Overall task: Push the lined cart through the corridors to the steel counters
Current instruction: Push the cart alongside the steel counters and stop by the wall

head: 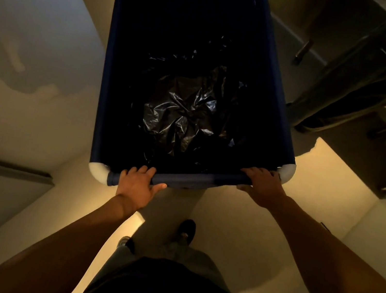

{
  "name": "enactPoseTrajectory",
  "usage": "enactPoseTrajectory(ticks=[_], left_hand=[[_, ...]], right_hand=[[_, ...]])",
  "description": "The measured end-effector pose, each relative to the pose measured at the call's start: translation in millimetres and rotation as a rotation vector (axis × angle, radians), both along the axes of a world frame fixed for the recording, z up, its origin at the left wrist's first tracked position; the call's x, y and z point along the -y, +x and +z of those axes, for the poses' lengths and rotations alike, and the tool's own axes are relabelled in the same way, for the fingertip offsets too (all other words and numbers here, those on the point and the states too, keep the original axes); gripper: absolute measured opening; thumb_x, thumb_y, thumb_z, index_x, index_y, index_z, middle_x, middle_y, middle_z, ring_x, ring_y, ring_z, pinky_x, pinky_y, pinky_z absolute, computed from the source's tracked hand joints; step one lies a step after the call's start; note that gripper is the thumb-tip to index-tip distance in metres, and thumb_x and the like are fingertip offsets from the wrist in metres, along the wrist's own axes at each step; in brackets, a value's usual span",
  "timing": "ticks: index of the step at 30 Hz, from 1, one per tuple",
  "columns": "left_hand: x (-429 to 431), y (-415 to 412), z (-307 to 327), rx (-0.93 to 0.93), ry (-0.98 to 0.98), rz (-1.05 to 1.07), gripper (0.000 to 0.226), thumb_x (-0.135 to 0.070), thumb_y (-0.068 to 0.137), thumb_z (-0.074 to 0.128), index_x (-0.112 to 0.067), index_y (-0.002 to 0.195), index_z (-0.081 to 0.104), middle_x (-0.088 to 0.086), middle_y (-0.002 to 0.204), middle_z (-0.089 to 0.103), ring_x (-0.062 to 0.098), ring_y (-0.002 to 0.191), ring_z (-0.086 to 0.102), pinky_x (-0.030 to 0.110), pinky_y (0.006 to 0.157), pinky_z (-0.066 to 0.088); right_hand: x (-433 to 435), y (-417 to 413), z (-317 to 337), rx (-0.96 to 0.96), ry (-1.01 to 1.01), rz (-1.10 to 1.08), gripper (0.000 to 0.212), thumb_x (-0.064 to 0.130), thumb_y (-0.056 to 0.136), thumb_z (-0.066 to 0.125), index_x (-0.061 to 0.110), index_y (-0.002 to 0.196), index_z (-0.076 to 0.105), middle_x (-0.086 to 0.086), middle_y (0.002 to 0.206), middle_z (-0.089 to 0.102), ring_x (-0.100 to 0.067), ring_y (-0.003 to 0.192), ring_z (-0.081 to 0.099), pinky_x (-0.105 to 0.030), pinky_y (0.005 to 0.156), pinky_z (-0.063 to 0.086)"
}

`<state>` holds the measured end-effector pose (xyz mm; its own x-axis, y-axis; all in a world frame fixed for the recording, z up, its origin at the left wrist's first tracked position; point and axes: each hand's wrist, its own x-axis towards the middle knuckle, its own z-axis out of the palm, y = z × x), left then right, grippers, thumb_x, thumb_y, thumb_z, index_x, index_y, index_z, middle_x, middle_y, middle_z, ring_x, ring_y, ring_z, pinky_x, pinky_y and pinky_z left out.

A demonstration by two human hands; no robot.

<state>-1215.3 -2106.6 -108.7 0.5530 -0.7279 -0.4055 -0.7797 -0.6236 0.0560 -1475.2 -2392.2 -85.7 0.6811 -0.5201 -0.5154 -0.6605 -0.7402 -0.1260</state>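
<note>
The cart (259, 63) stands on the floor (224, 228) directly ahead of the person, filling the middle of the view, its deep blue fabric walls hung from a rectangular top rail with pale rounded corner caps (287, 172). A crumpled black liner (184, 116) lies in its dark bottom. Both hands hold the near rail: the left hand (138, 187) sits just beside the near left corner, its grip closed over the rail with fingers curled over the top and the thumb (158, 187) lying along the outer side; the right hand (263, 186) sits at the near right corner, its grip likewise wrapped over the rail, fingers on top and thumb below. Both bare forearms reach forward from the lower edge. Below the cart, a dark shoe (187, 229) is planted on the pale floor. A pale wall (29, 16) runs close along the cart's left side. To the right, near the cart, stands a steel surface (377, 75) on a metal leg (304, 49), blurred.
</note>
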Motion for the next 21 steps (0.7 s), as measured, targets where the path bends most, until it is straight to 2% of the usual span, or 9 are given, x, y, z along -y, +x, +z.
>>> enactPoseTrajectory(ticks=[7,16,21], left_hand=[[-17.4,-33.5,-2.3,0.010,0.014,0.043,0.074,-0.075,0.091,0.018,-0.029,0.145,0.039,0.001,0.144,0.053,0.029,0.129,0.049,0.045,0.107,0.037],[-58.5,-81.3,-6.8,-0.015,-0.029,0.037,0.063,-0.073,0.093,0.026,-0.031,0.134,0.047,-0.001,0.128,0.060,0.028,0.116,0.054,0.045,0.095,0.041],[-89.2,-112.6,-8.7,-0.054,-0.071,0.036,0.061,-0.070,0.094,0.031,-0.029,0.136,0.049,0.000,0.129,0.061,0.030,0.116,0.054,0.046,0.097,0.039]], right_hand=[[-4.0,-18.7,0.7,-0.006,0.001,0.048,0.057,0.055,0.101,0.048,0.027,0.150,0.042,-0.001,0.151,0.050,-0.026,0.140,0.043,-0.048,0.119,0.026],[-36.0,-61.1,1.7,0.018,-0.009,0.062,0.053,0.051,0.100,0.052,0.027,0.147,0.047,0.000,0.148,0.052,-0.026,0.138,0.045,-0.047,0.118,0.026],[-65.3,-91.9,3.9,-0.022,-0.008,0.070,0.055,0.051,0.101,0.051,0.028,0.150,0.044,0.000,0.151,0.050,-0.026,0.140,0.044,-0.047,0.119,0.025]])
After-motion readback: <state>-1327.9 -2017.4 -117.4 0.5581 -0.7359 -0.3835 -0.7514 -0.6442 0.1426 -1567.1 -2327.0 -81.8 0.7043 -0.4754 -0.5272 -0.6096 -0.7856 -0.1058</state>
